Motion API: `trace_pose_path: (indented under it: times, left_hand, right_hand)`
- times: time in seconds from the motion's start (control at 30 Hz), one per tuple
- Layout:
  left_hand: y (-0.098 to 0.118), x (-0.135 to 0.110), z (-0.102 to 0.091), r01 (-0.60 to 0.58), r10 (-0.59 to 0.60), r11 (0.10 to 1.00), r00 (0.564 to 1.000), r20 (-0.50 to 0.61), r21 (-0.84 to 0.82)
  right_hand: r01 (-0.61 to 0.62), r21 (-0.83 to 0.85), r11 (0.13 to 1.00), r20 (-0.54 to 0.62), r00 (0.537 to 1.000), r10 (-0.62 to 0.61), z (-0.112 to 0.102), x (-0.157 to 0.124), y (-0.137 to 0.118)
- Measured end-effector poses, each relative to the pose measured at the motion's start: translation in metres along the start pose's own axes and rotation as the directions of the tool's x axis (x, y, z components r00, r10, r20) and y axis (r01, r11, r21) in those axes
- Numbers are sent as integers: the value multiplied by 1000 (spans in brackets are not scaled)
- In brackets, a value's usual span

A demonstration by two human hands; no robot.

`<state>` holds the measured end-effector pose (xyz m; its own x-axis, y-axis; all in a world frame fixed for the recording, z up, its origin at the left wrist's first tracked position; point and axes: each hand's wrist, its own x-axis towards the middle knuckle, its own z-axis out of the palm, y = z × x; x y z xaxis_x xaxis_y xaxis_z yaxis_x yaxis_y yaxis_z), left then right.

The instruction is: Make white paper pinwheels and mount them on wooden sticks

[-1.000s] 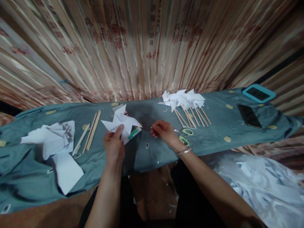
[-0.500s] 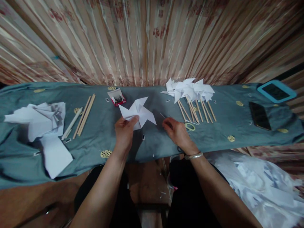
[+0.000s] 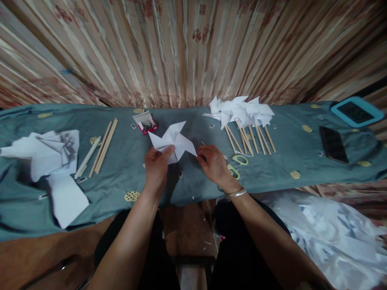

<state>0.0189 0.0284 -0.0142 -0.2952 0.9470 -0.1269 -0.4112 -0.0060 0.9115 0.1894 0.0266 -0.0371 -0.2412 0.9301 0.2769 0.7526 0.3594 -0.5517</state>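
Note:
My left hand (image 3: 157, 165) is closed on a white paper pinwheel (image 3: 183, 144), its thumb pressed over the folded centre. The pinwheel is held above the cloth with its blades spread. My right hand (image 3: 211, 161) is closed too, its fingertips right by the tip of the pinwheel's right blade; whether they touch it I cannot tell. From those fingers sticks out a thin needle-like pin (image 3: 203, 143), mostly hidden. Partly behind my right wrist lie scissors with pale green handles (image 3: 240, 160). An open red and white box (image 3: 146, 122) of small metal pieces stands beyond the pinwheel.
Finished pinwheels (image 3: 232, 110) on wooden sticks lie at the back right. Further right are a dark phone (image 3: 333, 144) and a blue-framed tablet (image 3: 358, 112). To the left are loose sticks (image 3: 105, 147) and folded paper sheets (image 3: 50, 153). A plastic bag (image 3: 326, 233) sits below right.
My right hand has moved left to the pinwheel's blade tip, uncovering more of the scissors. My left hand still grips the pinwheel. The view has shifted slightly.

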Motion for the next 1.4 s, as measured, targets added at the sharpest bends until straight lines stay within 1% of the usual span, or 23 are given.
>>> trace_pose_path:
  times: [0.1, 0.17, 0.23, 0.47, 0.57, 0.7, 0.83, 0.9, 1.0, 1.1, 1.27, 1.4]
  left_hand:
    - [1, 0, 0, 1, -1, 1000, 1000, 3, 5]
    - [1, 0, 0, -5, 5, 1000, 1000, 3, 7]
    - [1, 0, 0, -8, 8, 1000, 1000, 2, 17]
    - [1, -1, -1, 20, -20, 1000, 1000, 22, -1]
    - [1, -2, 0, 28, -29, 1000, 999, 28, 11]
    - [0, -2, 0, 26, -27, 999, 999, 24, 30]
    - [-2, -3, 0, 17, -19, 998, 999, 34, 62]
    - [-4, -4, 1, 15, -17, 997, 999, 28, 78]
    - [-5, -4, 0, 25, -28, 994, 999, 21, 110]
    - [-6, -4, 0, 29, -32, 991, 999, 17, 132]
    - [-7, -5, 1, 17, -24, 989, 999, 45, 148]
    - [-7, -8, 4, 7, -18, 988, 998, 67, 153]
  right_hand:
    - [-44, 79, 996, -8, 999, 45, 2, -4, 0]
    - [-62, 122, 991, 10, 998, 61, 3, -7, 0]
    - [-66, 131, 989, 31, 998, 63, 2, -9, 2]
    - [-66, 100, 993, 65, 996, 60, -11, -17, 10]
    - [-53, 79, 995, 61, 997, 49, -17, -20, 11]
    - [-47, 77, 996, 25, 999, 45, -25, -21, 7]
    - [-71, 35, 997, 31, 997, 70, -24, -18, -3]
    - [-37, -30, 999, 48, 998, 39, -22, -17, -7]
    - [66, -135, 989, 122, 991, -50, -20, -17, -8]
    - [127, -178, 976, 185, 978, -94, -22, -19, -7]
    - [132, -175, 976, 195, 976, -97, -27, -26, -6]
    - [102, -190, 976, 157, 985, -72, -28, -29, -8]
